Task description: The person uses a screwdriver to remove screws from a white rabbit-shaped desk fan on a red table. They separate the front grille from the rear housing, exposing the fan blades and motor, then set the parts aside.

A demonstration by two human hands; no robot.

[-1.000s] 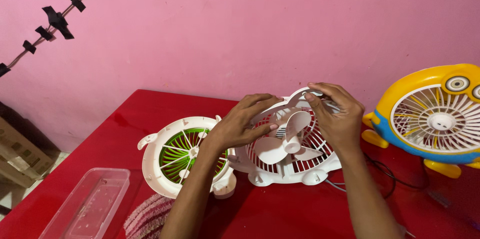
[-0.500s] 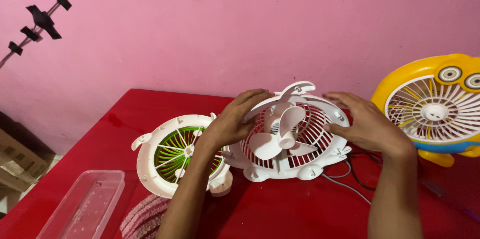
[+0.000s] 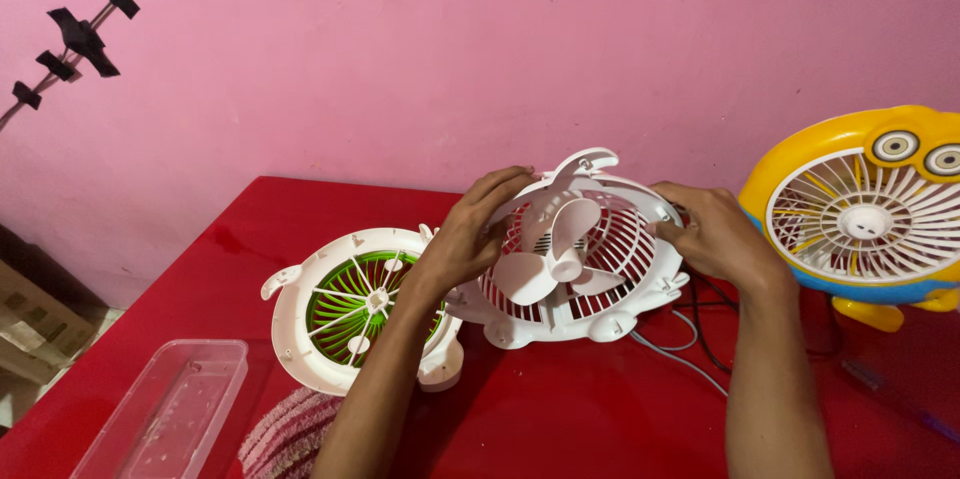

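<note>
Head view: a white fan housing (image 3: 575, 259) with its white blades (image 3: 556, 261) is held tilted on the red tabletop (image 3: 560, 409), its left rim clasped by the left hand (image 3: 470, 234) and its right rim by the right hand (image 3: 712, 236). Each grip is closed on that rim. A white and green grille (image 3: 350, 307) lies just beside it at the left, and a yellow fan (image 3: 865, 214) stands at the right.

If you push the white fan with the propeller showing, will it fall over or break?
The white fan half probably tips easily: it stands tilted, steadied by the left hand and right hand. It looks light, being thin open plastic ribs. Its bare blades seem bendy and could snap if pressed hard.
</note>
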